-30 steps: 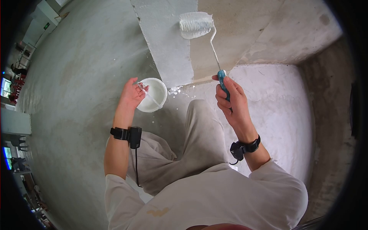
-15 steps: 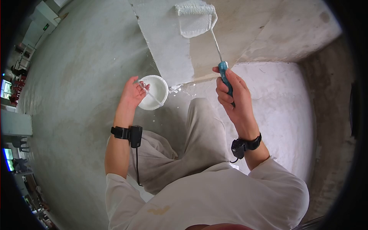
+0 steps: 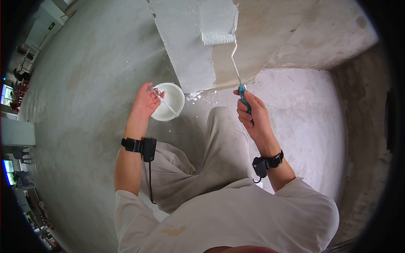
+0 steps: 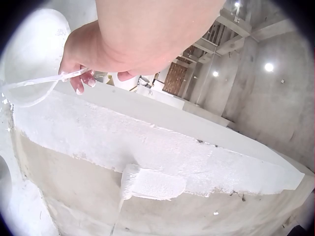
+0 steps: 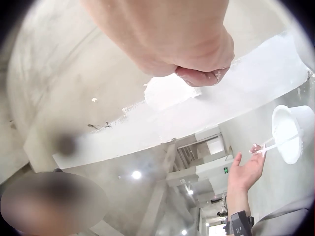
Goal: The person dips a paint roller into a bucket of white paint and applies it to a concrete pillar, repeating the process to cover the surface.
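Note:
My right hand [image 3: 254, 111] grips the blue handle [image 3: 244, 99] of a paint roller. Its roller sleeve [image 3: 218, 39], coated in white paint, lies against the low wall, at the lower end of a fresh wet strip that also shows in the left wrist view [image 4: 160, 184]. With its fingers curled, my left hand [image 3: 147, 101] holds the pale bail handle [image 3: 169, 109] of a white bucket [image 3: 182, 95]. White paint is inside the bucket, which is tilted towards the wall. In the right wrist view my right fist hides the roller's handle.
White paint [image 3: 183, 55] covers the wall's left part; bare tan plaster [image 3: 270, 38] lies to the right. Paint spatters [image 3: 194, 96] dot the floor at the wall's foot. My bent knee [image 3: 221, 120] is between the hands. Screens and chairs stand far left.
My right hand rolled the paint roller away up the wall, then drew it back down towards me, leaving a wet white strip. The left hand and bucket have barely moved.

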### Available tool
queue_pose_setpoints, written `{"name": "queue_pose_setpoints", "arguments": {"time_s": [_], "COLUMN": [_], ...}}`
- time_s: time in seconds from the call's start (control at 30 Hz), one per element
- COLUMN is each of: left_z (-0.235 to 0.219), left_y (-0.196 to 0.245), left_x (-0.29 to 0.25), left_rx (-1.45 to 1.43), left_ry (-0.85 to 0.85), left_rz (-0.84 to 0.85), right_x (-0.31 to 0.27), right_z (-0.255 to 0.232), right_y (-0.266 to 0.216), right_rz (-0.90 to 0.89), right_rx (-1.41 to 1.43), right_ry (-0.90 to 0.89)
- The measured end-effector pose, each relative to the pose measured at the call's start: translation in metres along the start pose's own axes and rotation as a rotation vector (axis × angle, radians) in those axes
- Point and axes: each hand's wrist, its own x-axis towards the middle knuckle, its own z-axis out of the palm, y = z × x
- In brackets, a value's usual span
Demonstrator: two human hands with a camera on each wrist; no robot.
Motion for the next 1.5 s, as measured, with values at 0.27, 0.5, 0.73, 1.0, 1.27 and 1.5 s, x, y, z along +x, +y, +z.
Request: {"name": "queue_pose_setpoints", "arguments": {"time_s": [0.27,0.5,0.73,1.0,1.27,1.5], "left_z": [-0.004,-0.004,-0.003,-0.003,-0.002,-0.001], "left_y": [0.0,0.0,0.001,0.0,0.001,-0.002], "left_x": [0.002,0.002,0.003,0.003,0.003,0.003], "left_rx": [0.0,-0.001,0.002,0.014,-0.004,-0.042], "left_ry": [-0.005,-0.027,-0.031,-0.019,-0.014,0.012], "left_rz": [-0.001,-0.012,-0.011,-0.006,-0.013,0.018], "right_x": [0.026,0.058,0.057,0.022,0.004,-0.004], "right_z": [-0.045,-0.089,-0.085,-0.024,0.041,0.087], "right_y": [0.036,0.076,0.089,0.052,0.002,-0.073], "right_rz": [0.099,0.171,0.123,-0.004,-0.174,-0.334], "right_rx": [0.071,0.055,-0.008,-0.073,-0.089,-0.095], "right_ry": [0.04,0.05,0.062,-0.028,-0.085,-0.197]}}
